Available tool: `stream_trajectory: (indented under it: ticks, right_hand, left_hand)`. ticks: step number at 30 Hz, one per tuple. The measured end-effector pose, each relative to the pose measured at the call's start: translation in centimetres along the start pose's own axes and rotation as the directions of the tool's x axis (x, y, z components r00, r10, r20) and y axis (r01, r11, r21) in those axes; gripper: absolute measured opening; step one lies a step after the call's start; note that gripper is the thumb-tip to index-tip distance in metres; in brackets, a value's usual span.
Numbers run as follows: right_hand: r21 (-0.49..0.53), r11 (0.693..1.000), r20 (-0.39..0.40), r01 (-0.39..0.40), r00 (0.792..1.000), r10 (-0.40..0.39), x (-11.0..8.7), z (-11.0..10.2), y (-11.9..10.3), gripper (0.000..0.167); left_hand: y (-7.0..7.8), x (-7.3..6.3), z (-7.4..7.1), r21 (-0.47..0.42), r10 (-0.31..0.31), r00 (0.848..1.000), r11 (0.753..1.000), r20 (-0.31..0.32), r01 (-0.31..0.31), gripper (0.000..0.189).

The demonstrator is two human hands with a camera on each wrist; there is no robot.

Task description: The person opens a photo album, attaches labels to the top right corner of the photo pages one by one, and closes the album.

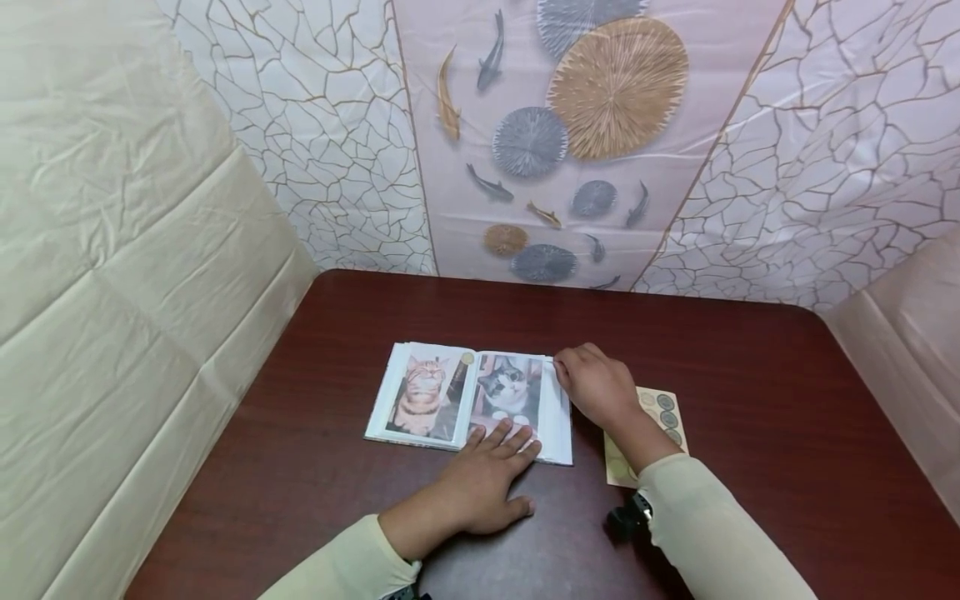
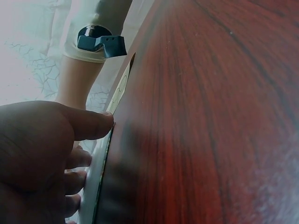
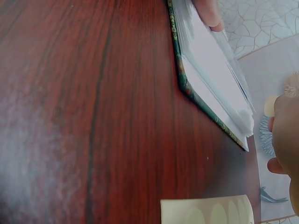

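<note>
An open photo album (image 1: 557, 421) lies on the table, with an orange cat photo (image 1: 424, 393) on the left page and a grey-and-white cat photo (image 1: 513, 382) on the right. A round sticker (image 1: 468, 358) sits at the left photo's top right corner. My left hand (image 1: 487, 483) rests with spread fingers on the lower edge of the right page. My right hand (image 1: 596, 383) is at that page's upper right corner. In the right wrist view, its fingertips pinch a pale round sticker (image 3: 270, 105); the head view hides this sticker.
A sticker sheet (image 1: 666, 402) with round stickers lies right of the album, partly under my right forearm. The dark red wooden table (image 1: 360, 308) meets patterned cloth (image 1: 360, 150) at the back. A black wrist camera (image 1: 628, 518) is strapped at the right sleeve.
</note>
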State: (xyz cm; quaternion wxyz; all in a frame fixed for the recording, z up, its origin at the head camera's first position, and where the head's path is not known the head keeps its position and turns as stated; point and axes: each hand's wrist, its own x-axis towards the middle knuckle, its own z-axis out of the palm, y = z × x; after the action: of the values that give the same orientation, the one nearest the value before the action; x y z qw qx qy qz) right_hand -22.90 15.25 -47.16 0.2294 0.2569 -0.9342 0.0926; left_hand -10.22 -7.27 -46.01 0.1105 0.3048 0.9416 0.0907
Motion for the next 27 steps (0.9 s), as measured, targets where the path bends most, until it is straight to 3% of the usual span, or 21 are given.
stream_trajectory:
  ticks: [27]
  right_hand:
    - [-0.006,1.0,0.074,-0.016,0.997,0.016,1.7,1.4,-1.0,0.014]
  left_hand:
    - [0.0,0.2,0.0,-0.017,0.003,1.0,1.0,0.001,-0.002,0.075]
